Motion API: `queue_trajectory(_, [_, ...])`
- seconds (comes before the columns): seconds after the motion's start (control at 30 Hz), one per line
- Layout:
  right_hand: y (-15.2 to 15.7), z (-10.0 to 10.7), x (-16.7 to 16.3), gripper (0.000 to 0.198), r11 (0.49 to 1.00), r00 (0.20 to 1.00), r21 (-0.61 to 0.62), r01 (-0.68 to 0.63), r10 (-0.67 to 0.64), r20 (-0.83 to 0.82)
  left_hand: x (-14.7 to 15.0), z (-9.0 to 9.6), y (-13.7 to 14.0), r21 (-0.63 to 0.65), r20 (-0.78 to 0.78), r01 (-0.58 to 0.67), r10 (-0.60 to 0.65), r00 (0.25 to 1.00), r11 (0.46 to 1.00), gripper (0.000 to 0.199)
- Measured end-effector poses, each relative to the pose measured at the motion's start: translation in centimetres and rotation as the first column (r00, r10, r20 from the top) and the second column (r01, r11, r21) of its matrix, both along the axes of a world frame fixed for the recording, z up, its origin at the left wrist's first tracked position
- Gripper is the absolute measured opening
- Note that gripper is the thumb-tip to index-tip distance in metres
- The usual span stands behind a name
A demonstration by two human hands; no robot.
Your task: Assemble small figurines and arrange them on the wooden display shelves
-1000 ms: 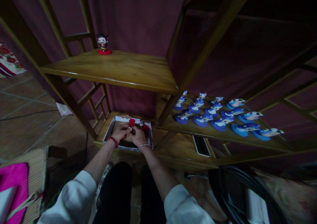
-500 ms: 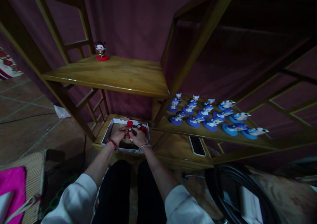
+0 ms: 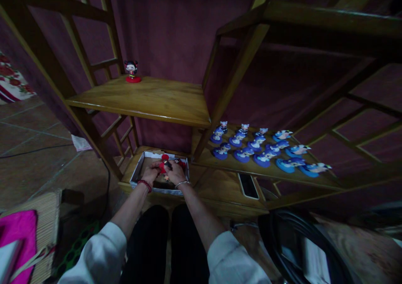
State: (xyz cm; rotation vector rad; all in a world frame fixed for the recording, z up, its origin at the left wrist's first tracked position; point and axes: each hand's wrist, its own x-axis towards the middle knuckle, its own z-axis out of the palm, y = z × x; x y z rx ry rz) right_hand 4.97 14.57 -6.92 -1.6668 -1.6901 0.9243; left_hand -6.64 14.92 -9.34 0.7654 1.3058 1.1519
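Observation:
Both my hands are down inside a shallow white-edged cardboard box (image 3: pixel 136 171) on the low shelf. A small figurine (image 3: pixel 163 165) with red and black parts is held between them. My left hand (image 3: pixel 150 174), below a red bead bracelet, pinches its left side. My right hand (image 3: pixel 176 174), with a silvery bangle at the wrist, grips it from the right. Other red and dark figurines (image 3: pixel 180 162) lie in the box beside my right fingers. A small pale-faced one (image 3: pixel 166 178) rests just under my hands. My fingers partly hide the held figurine.
On the upper shelf (image 3: pixel 163 101) stands a black-haired figurine (image 3: pixel 131 71) on a red base. Several purple- and blue-based figurines (image 3: pixel 243 153) fill the right shelf. A phone (image 3: pixel 248 186) lies below them. Wooden posts frame the shelves; a black coiled thing (image 3: pixel 276 229) sits lower right.
The view has shifted slightly. Between my hands the figurine has turned a little, and more of its red part shows. My hands stay over the box.

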Motion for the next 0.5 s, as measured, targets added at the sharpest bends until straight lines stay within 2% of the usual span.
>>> queue_trajectory(0.3, [-0.7, -0.5, -0.2, 0.028, 0.996, 0.966, -0.089, 0.008, -0.031, -0.257, 0.2, 0.4, -1.0, -0.037, 0.028, -0.155, 0.156, 0.987, 0.987, 0.019])
queue_trajectory(0.4, [-1.2, -0.4, -0.1, 0.029, 0.996, 0.963, -0.091, 0.022, -0.045, -0.264, 0.4, 1.0, -1.5, -0.042, 0.065, -0.202, 0.205, 0.977, 0.978, 0.018])
queue_trajectory(0.5, [-1.7, -0.1, 0.1, 0.031, 0.998, 0.982, -0.047, 0.045, -0.053, -0.180, 0.4, 1.8, -2.2, -0.051, 0.123, -0.226, 0.230, 0.965, 0.973, 0.016])
